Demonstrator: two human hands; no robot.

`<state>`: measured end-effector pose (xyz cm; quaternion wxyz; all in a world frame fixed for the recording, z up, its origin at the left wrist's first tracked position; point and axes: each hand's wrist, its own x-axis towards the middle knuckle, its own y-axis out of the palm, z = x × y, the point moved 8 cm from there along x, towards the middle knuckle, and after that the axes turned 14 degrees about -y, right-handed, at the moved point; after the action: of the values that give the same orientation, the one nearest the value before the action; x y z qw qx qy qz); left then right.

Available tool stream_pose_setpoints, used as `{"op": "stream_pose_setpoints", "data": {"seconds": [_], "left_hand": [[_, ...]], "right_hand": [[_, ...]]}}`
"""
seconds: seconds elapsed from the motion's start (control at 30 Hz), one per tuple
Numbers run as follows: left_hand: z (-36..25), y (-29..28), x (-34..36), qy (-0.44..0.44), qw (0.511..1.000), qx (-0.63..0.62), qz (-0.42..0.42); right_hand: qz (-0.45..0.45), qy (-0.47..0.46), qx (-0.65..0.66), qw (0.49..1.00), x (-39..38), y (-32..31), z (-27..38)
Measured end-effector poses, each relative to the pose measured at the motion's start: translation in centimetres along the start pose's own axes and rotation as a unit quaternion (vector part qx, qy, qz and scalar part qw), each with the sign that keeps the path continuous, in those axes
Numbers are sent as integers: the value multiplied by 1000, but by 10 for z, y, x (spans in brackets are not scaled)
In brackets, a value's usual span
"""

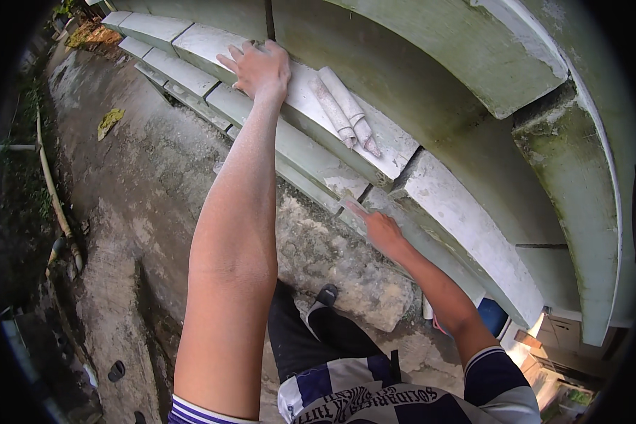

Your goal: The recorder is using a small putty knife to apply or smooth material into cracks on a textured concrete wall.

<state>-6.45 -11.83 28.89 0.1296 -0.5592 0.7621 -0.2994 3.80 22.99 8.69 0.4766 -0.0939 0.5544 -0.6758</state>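
My left hand (263, 71) rests on the top of a white-dusted ledge (212, 46), its fingers spread and dusty. To its right, two rolled, whitish sheets (346, 112) lie side by side on the same ledge. Lower down, my right hand (383, 232) is closed against the edge of a lower pale green band (318, 166) of the stepped wall. Something pale and flat shows at its fingertips, but I cannot make out whether it is a thin piece or dusty fingers. White dust also coats my left forearm.
The curved wall (403, 63) has dark vertical gaps between its blocks. Below lies rough, stained concrete ground (155, 177), with a broken stone slab (346, 268) near my feet. A pipe (49, 184) runs along the left, and a blue container (492, 316) stands behind my right arm.
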Motion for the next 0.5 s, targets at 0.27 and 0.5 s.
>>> {"op": "stream_pose_setpoints", "data": {"seconds": [0.27, 0.5], "left_hand": [[1, -5, 2, 1, 1000, -11, 0], [2, -4, 1, 2, 1000, -13, 5]], "right_hand": [[14, -10, 24, 1000, -20, 5, -16], [36, -4, 66, 997, -31, -14, -4]]}}
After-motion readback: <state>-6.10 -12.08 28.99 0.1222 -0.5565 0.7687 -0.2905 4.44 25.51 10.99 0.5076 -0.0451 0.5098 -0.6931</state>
